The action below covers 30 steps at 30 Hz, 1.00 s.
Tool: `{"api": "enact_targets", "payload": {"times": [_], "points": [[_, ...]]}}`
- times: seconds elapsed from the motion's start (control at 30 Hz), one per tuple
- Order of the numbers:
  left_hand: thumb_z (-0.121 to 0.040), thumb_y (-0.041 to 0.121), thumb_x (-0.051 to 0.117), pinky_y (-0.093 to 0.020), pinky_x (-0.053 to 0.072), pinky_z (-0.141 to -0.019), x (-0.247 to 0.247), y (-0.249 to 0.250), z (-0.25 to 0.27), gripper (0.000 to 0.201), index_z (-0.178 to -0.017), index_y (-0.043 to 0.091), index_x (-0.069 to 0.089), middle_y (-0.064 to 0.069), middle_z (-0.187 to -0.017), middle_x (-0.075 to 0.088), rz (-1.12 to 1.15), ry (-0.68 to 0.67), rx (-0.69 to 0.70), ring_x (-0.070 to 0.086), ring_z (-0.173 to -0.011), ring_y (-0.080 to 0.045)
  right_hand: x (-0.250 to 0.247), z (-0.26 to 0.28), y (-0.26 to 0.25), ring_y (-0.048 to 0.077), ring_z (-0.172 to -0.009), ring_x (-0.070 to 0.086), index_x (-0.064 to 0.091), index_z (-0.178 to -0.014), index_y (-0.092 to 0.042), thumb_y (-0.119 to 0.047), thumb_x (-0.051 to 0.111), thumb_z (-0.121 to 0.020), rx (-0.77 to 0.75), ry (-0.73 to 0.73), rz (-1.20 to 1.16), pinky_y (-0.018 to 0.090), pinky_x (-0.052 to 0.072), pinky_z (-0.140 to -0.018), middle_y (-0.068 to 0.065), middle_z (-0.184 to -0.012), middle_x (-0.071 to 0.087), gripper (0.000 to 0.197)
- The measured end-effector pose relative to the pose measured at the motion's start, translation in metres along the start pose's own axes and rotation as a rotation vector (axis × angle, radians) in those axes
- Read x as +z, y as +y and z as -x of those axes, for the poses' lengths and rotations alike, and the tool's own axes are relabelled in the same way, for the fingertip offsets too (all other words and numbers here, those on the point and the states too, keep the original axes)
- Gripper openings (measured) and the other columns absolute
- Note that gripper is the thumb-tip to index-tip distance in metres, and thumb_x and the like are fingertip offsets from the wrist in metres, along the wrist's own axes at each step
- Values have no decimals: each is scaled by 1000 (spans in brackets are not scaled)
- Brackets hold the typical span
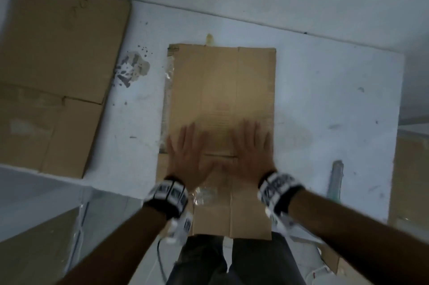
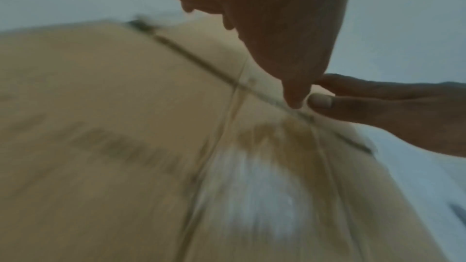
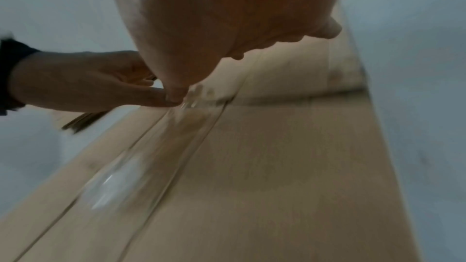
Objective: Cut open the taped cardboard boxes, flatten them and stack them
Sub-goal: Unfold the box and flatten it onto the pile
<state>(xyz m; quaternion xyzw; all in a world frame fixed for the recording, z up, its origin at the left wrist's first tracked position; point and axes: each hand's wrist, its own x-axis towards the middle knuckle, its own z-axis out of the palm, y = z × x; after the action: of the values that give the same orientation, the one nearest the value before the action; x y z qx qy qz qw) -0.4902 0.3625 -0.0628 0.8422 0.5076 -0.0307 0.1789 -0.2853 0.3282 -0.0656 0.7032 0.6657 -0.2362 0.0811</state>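
Plain brown flattened box (image 1: 220, 99), white paint-flecked table (image 1: 325, 99), black-and-white patterned wrist straps (image 1: 168, 194), dark grey trousers (image 1: 232, 261)

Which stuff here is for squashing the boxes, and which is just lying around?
For the job:
- flattened box under both hands, left hand and right hand pressing flat
- flattened cardboard lying at left
- blurry cutter-like tool at right

Just lying about:
- paint stains
- white table

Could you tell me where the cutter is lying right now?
In the head view, the cutter lies on the white table, just right of the right hand and the flattened box.
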Motion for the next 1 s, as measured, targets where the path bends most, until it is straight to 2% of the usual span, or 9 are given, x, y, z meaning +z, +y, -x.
{"api": "enact_targets", "payload": {"times": [0.1, 0.2, 0.3, 0.4, 0.53, 0.63, 0.73, 0.83, 1.0], "points": [[-82, 94, 22, -74, -16, -111, 29, -2, 78, 97, -158, 43, -11, -10, -167, -23, -19, -251, -168, -18, -153, -36, 44, 58, -7, 56, -146, 17, 37, -154, -13, -87, 40, -78, -47, -48, 32, 78, 20, -108, 29, -162, 16, 106], [-79, 97, 22, -81, -2, -110, 42, -8, 89, 102, -160, 42, -6, -10, -168, -18, -36, -280, -211, -15, -154, -38, 53, 62, -2, 52, -150, 1, 24, -159, -16, -90, 37, -79, -53, -53, 53, 75, 10, -112, 25, -165, -2, 110], [-73, 100, 32, -73, -2, -116, 32, -8, 86, 113, -159, 41, -12, -10, -168, -17, -16, -256, -267, -11, -155, -36, 39, 63, -7, 48, -151, -5, 15, -160, -19, -91, 42, -76, 0, -12, 3, 74, 2, -115, 21, -166, -8, 114], [-57, 86, 72, -59, 31, -113, 7, -8, 83, 137, -161, 24, 7, -13, -165, 17, 158, -122, -698, 27, -145, -39, 11, 52, 5, 41, -152, -1, -1, -159, -19, -77, 62, -76, 386, 49, -352, 58, 7, -120, 17, -166, -7, 119], [-69, 56, 86, -52, 41, -106, -15, -15, 66, 106, -151, 15, 31, -12, -150, 41, 494, -162, -1043, 44, -133, -38, -32, 16, 27, 38, -140, 38, 18, -157, -9, -51, 76, -83, 771, 189, -906, 46, 36, -111, 18, -157, 33, 103], [-92, 35, 70, -42, 44, -92, -32, -18, 57, 59, -135, 3, 46, -18, -135, 55, 613, -46, -980, 54, -121, -38, -42, -1, 27, 31, -129, 53, 31, -153, -13, -39, 71, -90, 662, 88, -1058, 35, 43, -102, 10, -144, 53, 79], [-101, 31, 53, -40, 42, -75, -67, -26, 66, 25, -111, 8, 50, -14, -107, 64, 470, 152, -811, 62, -99, -40, -47, -7, 12, 32, -130, 51, 34, -151, -18, -31, 62, -98, 528, 23, -1119, 37, 47, -99, 10, -146, 49, 62], [-94, 43, 45, -43, 44, -77, -115, -55, 76, 41, -117, 9, 50, -13, -104, 64, 301, 195, -730, 64, -97, -40, -61, -2, -18, 28, -117, 54, 43, -140, -18, -11, 53, -99, 396, 26, -1306, 26, 49, -72, 5, -133, 54, 42], [-87, 49, 44, -40, 48, -69, -180, -138, 97, 49, -120, 13, 46, -9, -93, 62, 117, 236, -708, 66, -81, -36, -74, -24, -83, 24, -117, 62, 47, -132, -51, -8, 59, -95, 93, -181, -1359, 54, 53, -99, -7, -126, 65, 58]]}}
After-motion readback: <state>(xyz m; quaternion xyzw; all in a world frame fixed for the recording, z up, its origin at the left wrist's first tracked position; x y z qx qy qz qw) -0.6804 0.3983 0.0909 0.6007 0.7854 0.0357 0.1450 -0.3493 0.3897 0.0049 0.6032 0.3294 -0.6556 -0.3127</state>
